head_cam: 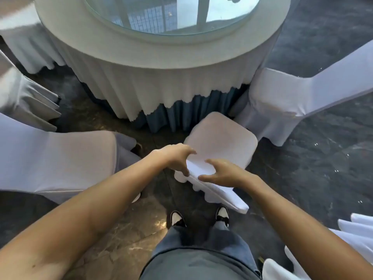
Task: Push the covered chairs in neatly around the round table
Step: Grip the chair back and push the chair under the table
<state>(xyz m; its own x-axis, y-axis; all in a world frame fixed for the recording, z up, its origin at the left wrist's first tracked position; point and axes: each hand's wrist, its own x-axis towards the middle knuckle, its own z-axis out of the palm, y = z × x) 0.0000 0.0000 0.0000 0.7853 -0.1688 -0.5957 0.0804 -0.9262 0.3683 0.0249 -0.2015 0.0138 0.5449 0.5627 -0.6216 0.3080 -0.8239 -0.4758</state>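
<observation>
A round table [141,63] with a pleated white cloth over a blue skirt stands ahead. Directly in front of me is a white covered chair [222,136], its seat reaching the table skirt and turned slightly to the right. My left hand [173,158] grips the left end of the chair's backrest top [201,168], thumb on the seat side and fingers behind. My right hand [224,174] curls round the same top edge just to the right, thumb and fingers straddling it.
A glass turntable [171,15] lies on the table top. More covered chairs stand around: one at right [292,93], one at left [50,158], two further left [24,98] [26,43], and another's cover at the bottom right [359,239]. My feet [199,218] are on the dark floor behind the chair.
</observation>
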